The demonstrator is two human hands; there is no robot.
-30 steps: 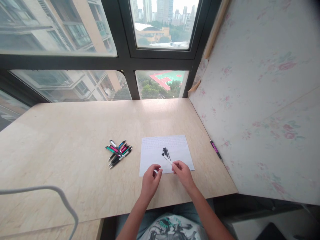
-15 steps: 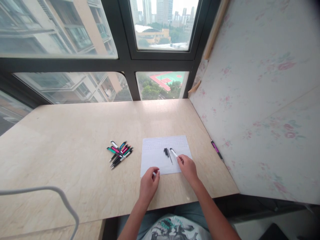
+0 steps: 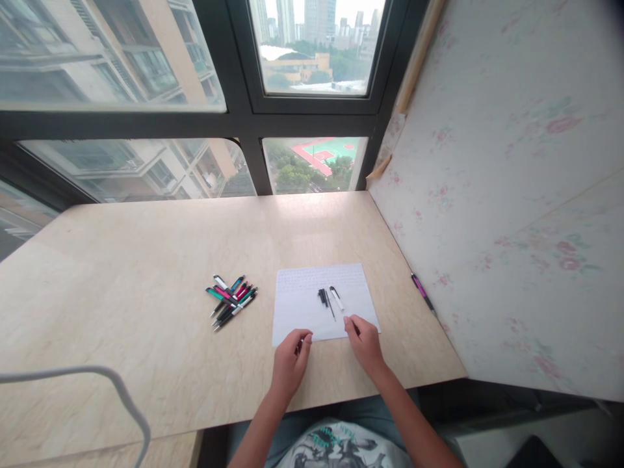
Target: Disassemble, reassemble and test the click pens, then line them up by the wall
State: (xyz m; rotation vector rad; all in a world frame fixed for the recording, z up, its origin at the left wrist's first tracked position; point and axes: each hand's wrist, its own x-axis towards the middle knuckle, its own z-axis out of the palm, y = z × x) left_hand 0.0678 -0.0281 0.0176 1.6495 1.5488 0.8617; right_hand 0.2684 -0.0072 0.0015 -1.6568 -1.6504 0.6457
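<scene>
On the sheet of paper (image 3: 297, 312) lie parts of a pen: a white barrel (image 3: 337, 299) with a black clip, a thin dark refill (image 3: 331, 307) and small black pieces (image 3: 322, 298). My right hand (image 3: 364, 339) is just below the barrel, apart from it, with its fingers drawn together and nothing visible in them. At the paper's lower left edge rests my left hand (image 3: 291, 356), its fingers curled towards the thumb. Whatever it may hold is too small or hidden to name.
A heap of several coloured click pens (image 3: 231, 302) lies left of the paper. One purple and black pen (image 3: 422, 292) lies along the wall (image 3: 511, 260) on the right. A grey cable (image 3: 104, 372) arches over the table (image 3: 146, 273) at the lower left.
My right hand has let go of the white pen barrel, which now lies on the paper beside the refill, and has drawn back slightly towards me. My left hand has hardly moved.
</scene>
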